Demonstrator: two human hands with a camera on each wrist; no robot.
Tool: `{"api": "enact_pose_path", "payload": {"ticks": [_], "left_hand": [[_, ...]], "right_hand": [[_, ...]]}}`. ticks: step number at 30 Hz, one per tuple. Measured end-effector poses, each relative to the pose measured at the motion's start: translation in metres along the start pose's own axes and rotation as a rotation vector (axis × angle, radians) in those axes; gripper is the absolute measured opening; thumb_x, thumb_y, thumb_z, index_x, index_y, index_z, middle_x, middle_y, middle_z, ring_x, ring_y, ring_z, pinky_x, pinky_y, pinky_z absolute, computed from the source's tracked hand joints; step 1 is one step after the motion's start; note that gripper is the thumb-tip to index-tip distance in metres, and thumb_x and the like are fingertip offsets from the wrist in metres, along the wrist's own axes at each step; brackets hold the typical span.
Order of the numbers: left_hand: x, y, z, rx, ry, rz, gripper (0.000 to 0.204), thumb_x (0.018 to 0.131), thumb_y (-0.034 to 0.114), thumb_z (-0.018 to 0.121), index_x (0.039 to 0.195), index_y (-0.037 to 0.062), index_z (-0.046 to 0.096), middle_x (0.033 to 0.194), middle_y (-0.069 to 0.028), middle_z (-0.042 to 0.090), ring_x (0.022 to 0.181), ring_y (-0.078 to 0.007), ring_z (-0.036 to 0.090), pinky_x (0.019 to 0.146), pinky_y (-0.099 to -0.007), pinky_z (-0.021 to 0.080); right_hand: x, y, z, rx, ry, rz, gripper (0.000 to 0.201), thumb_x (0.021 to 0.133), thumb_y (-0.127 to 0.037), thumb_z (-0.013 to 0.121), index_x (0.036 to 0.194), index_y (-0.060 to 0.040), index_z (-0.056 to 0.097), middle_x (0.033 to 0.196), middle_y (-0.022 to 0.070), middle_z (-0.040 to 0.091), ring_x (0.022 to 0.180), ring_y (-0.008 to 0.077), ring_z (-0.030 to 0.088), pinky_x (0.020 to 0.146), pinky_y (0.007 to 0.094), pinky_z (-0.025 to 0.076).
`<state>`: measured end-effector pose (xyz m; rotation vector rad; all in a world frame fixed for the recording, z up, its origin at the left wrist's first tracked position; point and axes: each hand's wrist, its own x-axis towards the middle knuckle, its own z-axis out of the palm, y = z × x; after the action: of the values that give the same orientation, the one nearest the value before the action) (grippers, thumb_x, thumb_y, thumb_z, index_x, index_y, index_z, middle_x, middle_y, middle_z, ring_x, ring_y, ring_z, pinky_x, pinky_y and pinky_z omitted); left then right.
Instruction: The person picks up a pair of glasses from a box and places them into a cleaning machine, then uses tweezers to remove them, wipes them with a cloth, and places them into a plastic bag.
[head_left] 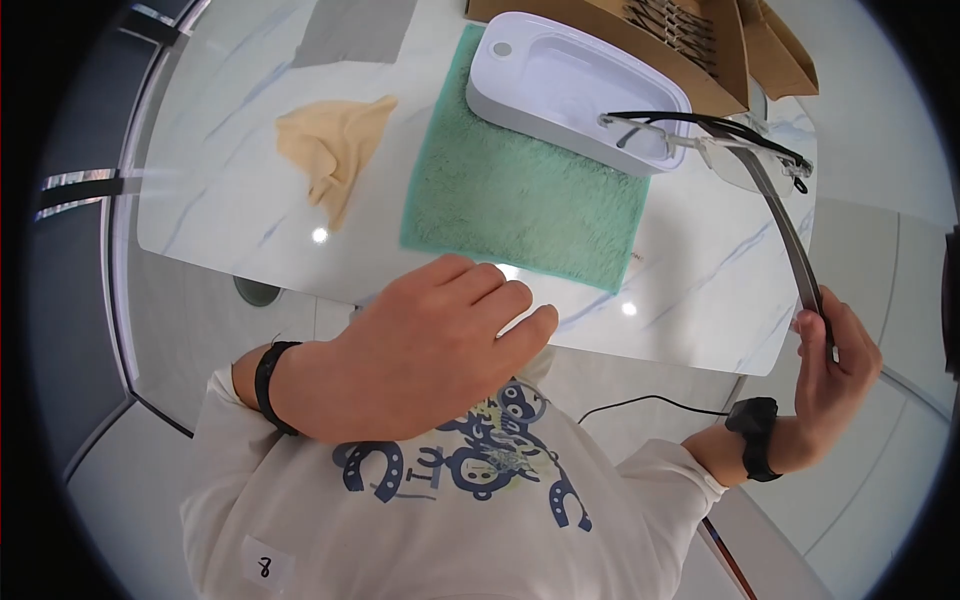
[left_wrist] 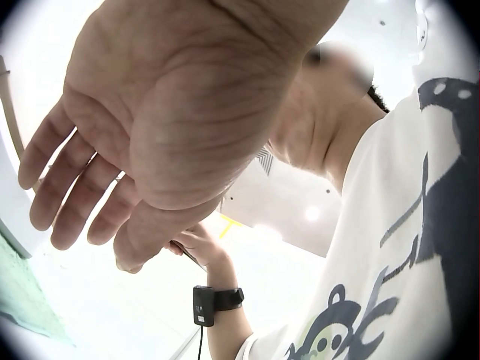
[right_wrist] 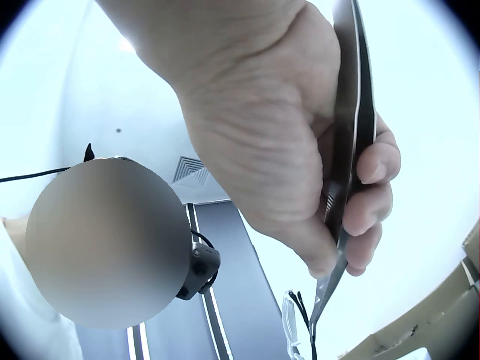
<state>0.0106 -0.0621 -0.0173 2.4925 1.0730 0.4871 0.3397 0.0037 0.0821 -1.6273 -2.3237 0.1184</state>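
My right hand (head_left: 838,365) grips long metal tweezers (head_left: 783,215) near their rear end, thumb on one side and fingers on the other. At the far end of the tweezers hang eyeglasses (head_left: 655,116) with thin black temples and clear lenses. They overlap the right end of a white oblong tub (head_left: 560,135) in the head view. The right wrist view shows the tweezers (right_wrist: 352,120) narrowing towards the glasses (right_wrist: 288,322). My left hand (head_left: 415,340) holds nothing, just in front of the table's near edge; its fingers look relaxed in the left wrist view.
Under the tub lies a green fluffy towel (head_left: 520,205). A beige cloth (head_left: 340,140) lies crumpled on the marbled table (head_left: 230,190), with a grey sheet (head_left: 355,30) behind it. Behind the tub stands a cardboard box (head_left: 600,35) holding several thin dark metal pieces.
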Motion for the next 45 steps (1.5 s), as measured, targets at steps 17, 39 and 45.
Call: {"api": "enact_pose_path", "payload": {"ticks": [17, 39, 45], "left_hand": [[-0.021, -0.002, 0.001, -0.060, 0.015, -0.057, 0.057, 0.062, 0.013, 0.083, 0.115, 0.0031, 0.066, 0.103, -0.0085, 0.066, 0.095, -0.0243, 0.064, 0.085, -0.0355, 0.052], [0.021, -0.072, -0.018, 0.334, 0.157, -0.137, 0.030, 0.074, 0.007, 0.076, 0.103, 0.0101, 0.069, 0.103, -0.0038, 0.067, 0.086, -0.0254, 0.064, 0.071, -0.0364, 0.052], [0.023, -0.082, -0.006, 0.279, 0.062, -0.188, 0.031, 0.079, 0.009, 0.075, 0.109, 0.0092, 0.068, 0.110, -0.0055, 0.065, 0.096, -0.0270, 0.063, 0.078, -0.0383, 0.052]], "right_hand": [[0.028, -0.047, 0.016, 0.022, -0.379, -0.036, 0.017, 0.077, 0.002, 0.074, 0.092, 0.0047, 0.068, 0.065, 0.0123, 0.056, 0.052, 0.0216, 0.045, 0.050, 0.0342, 0.033], [0.073, -0.043, 0.099, 0.035, -0.494, -0.334, 0.015, 0.079, -0.004, 0.074, 0.091, 0.0045, 0.073, 0.071, 0.0193, 0.067, 0.062, 0.0336, 0.063, 0.062, 0.0382, 0.050], [0.059, -0.030, 0.090, 0.072, -0.482, -0.191, 0.023, 0.078, -0.005, 0.075, 0.098, 0.0063, 0.072, 0.074, 0.0188, 0.068, 0.061, 0.0284, 0.063, 0.060, 0.0363, 0.050]]}}
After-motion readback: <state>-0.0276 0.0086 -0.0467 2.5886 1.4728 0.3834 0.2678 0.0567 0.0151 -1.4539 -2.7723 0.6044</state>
